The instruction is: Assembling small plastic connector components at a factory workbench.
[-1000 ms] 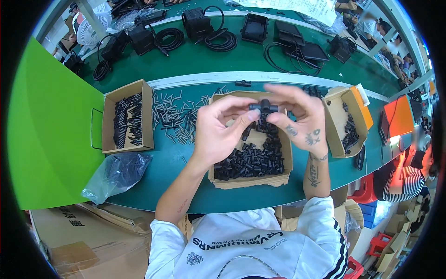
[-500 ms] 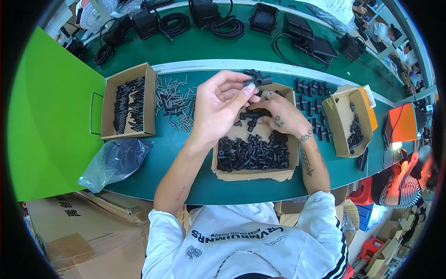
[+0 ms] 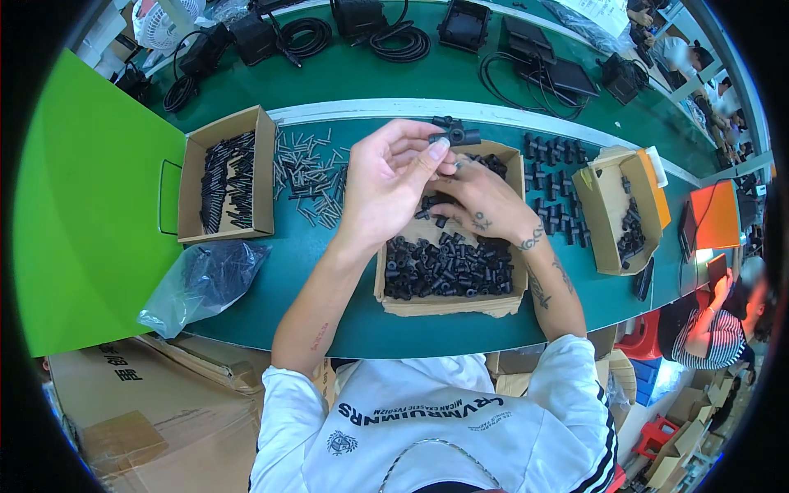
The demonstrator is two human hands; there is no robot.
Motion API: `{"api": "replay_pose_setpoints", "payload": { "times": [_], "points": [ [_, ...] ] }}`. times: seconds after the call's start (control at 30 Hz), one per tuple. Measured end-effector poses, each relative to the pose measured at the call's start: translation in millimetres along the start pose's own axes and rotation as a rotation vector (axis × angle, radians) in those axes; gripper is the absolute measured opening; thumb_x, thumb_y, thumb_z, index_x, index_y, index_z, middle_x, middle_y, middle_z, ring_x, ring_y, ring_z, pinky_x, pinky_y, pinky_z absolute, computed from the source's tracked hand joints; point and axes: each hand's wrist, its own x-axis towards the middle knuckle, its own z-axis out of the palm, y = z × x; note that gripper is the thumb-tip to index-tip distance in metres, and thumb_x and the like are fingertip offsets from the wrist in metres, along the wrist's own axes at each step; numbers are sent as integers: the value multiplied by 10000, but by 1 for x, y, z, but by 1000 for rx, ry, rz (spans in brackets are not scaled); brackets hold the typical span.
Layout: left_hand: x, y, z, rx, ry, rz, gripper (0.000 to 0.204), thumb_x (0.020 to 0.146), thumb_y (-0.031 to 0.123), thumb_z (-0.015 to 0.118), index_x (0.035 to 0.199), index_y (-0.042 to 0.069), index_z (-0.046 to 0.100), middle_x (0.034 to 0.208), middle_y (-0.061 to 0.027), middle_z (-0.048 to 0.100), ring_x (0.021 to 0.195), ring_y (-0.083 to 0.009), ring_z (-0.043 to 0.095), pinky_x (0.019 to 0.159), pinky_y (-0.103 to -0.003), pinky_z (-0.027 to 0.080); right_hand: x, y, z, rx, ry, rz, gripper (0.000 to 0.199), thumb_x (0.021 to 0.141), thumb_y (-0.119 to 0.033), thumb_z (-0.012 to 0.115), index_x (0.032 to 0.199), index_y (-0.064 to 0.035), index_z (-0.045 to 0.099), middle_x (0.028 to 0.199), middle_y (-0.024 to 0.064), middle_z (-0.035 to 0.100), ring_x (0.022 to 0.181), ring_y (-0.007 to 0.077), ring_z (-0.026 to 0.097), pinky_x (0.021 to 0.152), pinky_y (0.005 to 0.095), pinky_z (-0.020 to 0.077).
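A small black plastic fitting (image 3: 457, 134), judged light and rigid, is pinched by the left hand (image 3: 393, 177) above the cardboard box (image 3: 448, 306), while the right hand (image 3: 485, 201) grasps loose parts inside.

Black parts (image 3: 448, 267) in a brown box (image 3: 448, 306), teal table (image 3: 329, 246), seemingly grey pins (image 3: 308, 177)

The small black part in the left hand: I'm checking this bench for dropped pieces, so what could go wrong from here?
The small black part is pinched only at the fingertips of the left hand, above the middle box; if it slips it may vanish among the similar black pieces there. The right hand works close beneath, so a bump could knock it loose. The loose metal pins lie unboxed and could scatter.
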Motion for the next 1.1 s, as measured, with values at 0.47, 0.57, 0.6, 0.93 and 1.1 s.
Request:
{"api": "replay_pose_setpoints", "payload": {
  "times": [0.47,0.57,0.6,0.93,1.1],
  "points": [
    [0,0,4,-22,-10,-13,200,933,53,657,1085,-74,626,926,-145,706,809,-157,695,739,-264,570,-5,-6,-1,-114,-165,-85,253,757,-141,706,1007,-100,712,1018,106,653,1040,321,577,932,440,468],
    [1,0,2,-15,-24,-8,207,939,62,650,1096,-72,629,939,-155,711,809,-164,698,739,-270,574,-7,-2,3,-120,-109,-138,235,734,-117,710,968,-111,726,981,84,661,1011,312,583,921,433,473],
    [1,1,2,-13,-26,-6,207,939,62,650,1096,-72,629,939,-155,711,809,-164,698,739,-270,574,-8,-2,2,-121,-106,-137,235,734,-117,710,968,-111,726,981,84,661,1011,312,583,921,433,473],
    [1,-1,-1,-49,-41,19,225,939,70,660,1114,-65,622,948,-148,712,821,-165,699,729,-267,557,-2,4,-11,650,220,91,187,801,6,717,977,-52,734,914,75,694,898,206,643,817,334,508],
    [1,2,-3,-52,-52,44,230,935,67,666,1116,-67,618,952,-150,712,826,-170,701,746,-270,562,-12,5,-33,1542,472,142,180,887,-33,708,1061,-3,676,966,66,678,872,136,638,795,270,524]
  ]
}}
